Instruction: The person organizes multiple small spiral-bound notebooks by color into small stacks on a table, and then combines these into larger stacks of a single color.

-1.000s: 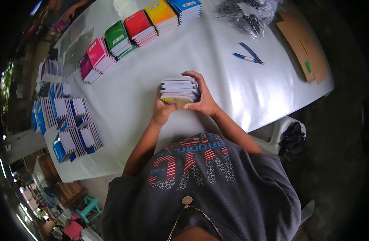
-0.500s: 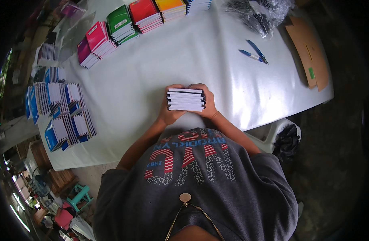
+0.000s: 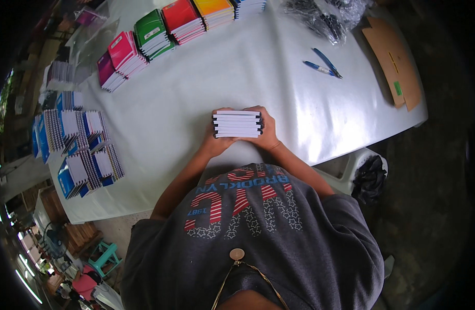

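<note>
Between my two hands I hold a small stack of notebooks (image 3: 237, 124), its white page edges facing up and black bindings showing at both sides. My left hand (image 3: 212, 140) wraps the stack's left end, and my right hand (image 3: 269, 132) wraps its right end. The covers are hidden from here. The stack is close to the near edge of the table (image 3: 196, 82), in front of my shirt. Whether it rests on the table or is held just above, I cannot tell.
Stacked spiral notebooks in purple, pink, green (image 3: 150, 32), red and orange line the far left. Upright blue notebooks (image 3: 74, 134) stand at the left edge. A pen (image 3: 318, 67), a blue cutter (image 3: 327, 62), clear plastic wrapping (image 3: 325, 20) and brown cardboard (image 3: 391, 64) lie right.
The stack in my hands has tilted slightly, and both hands stay closed round its ends. The whole view has shifted a little; the other things keep their places on the table.
</note>
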The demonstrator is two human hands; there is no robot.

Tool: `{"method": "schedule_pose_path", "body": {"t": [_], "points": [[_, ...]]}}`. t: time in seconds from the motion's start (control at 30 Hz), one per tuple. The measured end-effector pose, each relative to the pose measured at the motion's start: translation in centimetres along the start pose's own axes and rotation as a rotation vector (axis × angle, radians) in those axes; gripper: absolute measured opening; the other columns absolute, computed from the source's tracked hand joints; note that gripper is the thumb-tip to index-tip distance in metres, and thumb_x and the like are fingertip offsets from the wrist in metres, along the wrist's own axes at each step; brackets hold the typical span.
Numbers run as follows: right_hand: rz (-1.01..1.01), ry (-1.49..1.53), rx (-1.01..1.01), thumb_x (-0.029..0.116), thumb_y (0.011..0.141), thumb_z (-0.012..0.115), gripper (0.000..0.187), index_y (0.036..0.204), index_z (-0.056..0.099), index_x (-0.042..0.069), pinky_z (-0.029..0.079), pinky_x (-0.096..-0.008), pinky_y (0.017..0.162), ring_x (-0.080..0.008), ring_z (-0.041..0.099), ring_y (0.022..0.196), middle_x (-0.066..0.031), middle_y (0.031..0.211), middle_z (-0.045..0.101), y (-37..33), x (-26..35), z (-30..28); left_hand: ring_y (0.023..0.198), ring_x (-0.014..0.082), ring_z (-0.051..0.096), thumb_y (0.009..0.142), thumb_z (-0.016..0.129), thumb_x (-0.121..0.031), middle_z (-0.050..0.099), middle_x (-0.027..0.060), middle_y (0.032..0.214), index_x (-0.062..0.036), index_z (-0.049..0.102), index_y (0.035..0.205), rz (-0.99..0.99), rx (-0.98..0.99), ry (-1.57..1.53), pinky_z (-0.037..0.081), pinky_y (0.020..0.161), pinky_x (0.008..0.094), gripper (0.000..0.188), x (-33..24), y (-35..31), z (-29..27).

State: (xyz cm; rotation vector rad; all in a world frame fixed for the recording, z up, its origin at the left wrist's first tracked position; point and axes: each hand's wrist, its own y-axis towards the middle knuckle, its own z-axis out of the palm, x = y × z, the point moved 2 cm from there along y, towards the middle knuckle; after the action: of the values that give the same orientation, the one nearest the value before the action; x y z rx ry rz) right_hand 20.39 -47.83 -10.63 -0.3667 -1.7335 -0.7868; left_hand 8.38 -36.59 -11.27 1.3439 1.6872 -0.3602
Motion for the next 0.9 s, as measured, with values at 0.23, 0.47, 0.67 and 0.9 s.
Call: {"method": "schedule_pose_path", "body": {"t": [0.23, 0.47, 0.67, 0.9], "points": [[0.049, 0.038, 0.112, 0.025, 0.049, 0.089, 0.077, 0.108, 0.044, 0.004, 0.047, -0.0322, 0.085, -0.0216, 0.059, 0.097, -0.0134, 0.104, 0.06, 0.2, -0.5, 0.0, 0.099, 0.027, 0.053, 0.064, 0.078, -0.015, 0.051, 0.014, 0.108, -0.0009, 0.044, 0.112, -0.078, -0.06, -0.131, 0.043, 0.085, 0.0357, 0.06, 0.5, -0.3, 0.8], [0.107, -0.01, 0.221, 0.021, 0.056, 0.086, 0.073, 0.112, 0.043, 0.004, 0.047, -0.0321, 0.085, -0.0218, 0.058, 0.097, -0.0116, 0.107, 0.058, 0.3, -0.2, -0.7, 0.097, 0.0297, 0.054, 0.063, 0.077, -0.013, 0.051, 0.0148, 0.106, -0.0017, 0.048, 0.108, -0.152, -0.023, -0.1, 0.044, 0.083, 0.0368, 0.055, 1.4, -0.6, 1.0], [0.154, -0.048, 0.265, 0.021, 0.059, 0.083, 0.069, 0.114, 0.045, 0.003, 0.047, -0.0301, 0.083, -0.0199, 0.058, 0.095, -0.0102, 0.103, 0.057, 0.4, 0.1, -1.1, 0.097, 0.0267, 0.056, 0.064, 0.078, -0.012, 0.054, 0.0142, 0.104, -0.0016, 0.044, 0.11, -0.204, -0.042, -0.151, 0.045, 0.083, 0.035, 0.058, 1.1, -0.6, 1.1], [0.198, -0.133, 0.285, 0.024, 0.061, 0.08, 0.067, 0.115, 0.045, 0.005, 0.045, -0.0329, 0.085, -0.0216, 0.058, 0.099, -0.0129, 0.102, 0.059, 0.3, -0.2, -1.6, 0.096, 0.0303, 0.056, 0.064, 0.076, -0.01, 0.056, 0.0148, 0.102, -0.002, 0.052, 0.108, 0.147, -0.024, 0.088, 0.044, 0.084, 0.0371, 0.051, 1.0, 0.2, 1.2]]}}
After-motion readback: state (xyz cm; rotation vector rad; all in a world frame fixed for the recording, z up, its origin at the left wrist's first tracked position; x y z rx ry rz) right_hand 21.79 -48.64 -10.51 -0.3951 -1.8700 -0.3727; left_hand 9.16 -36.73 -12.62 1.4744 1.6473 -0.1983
